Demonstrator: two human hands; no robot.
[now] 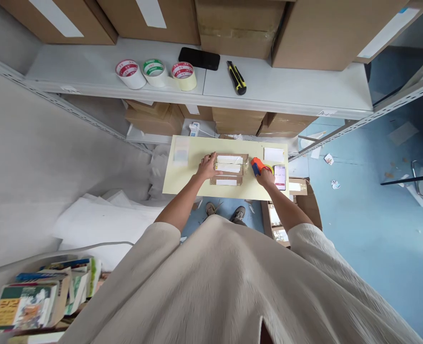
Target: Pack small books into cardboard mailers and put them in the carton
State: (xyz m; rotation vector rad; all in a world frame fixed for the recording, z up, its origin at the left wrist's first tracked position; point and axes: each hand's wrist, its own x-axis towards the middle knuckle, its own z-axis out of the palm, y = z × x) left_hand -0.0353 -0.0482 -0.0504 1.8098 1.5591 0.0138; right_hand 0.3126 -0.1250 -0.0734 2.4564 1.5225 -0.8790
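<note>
Several small brown cardboard boxes [229, 168] with white labels and clear tape lie side by side on a pale yellow tabletop [188, 184]. My left hand [207, 167] grips their left end, fingers over the upper box and thumb near the middle one. To the right of the boxes, my right hand [266, 177] is closed round an orange and blue tape dispenser [257, 165], whose front end is close to the boxes' right end. A phone with a lit screen [280, 177] lies just right of that hand. Behind it is a white label sheet [273, 154].
On the shelf [286, 86] ahead are tape rolls [154, 72], a dark phone [199, 58] and a yellow-black utility knife [237, 77]. An open carton [310, 205] stands below the table's right end. Books [43, 296] are piled at lower left; scraps litter the blue floor [369, 215].
</note>
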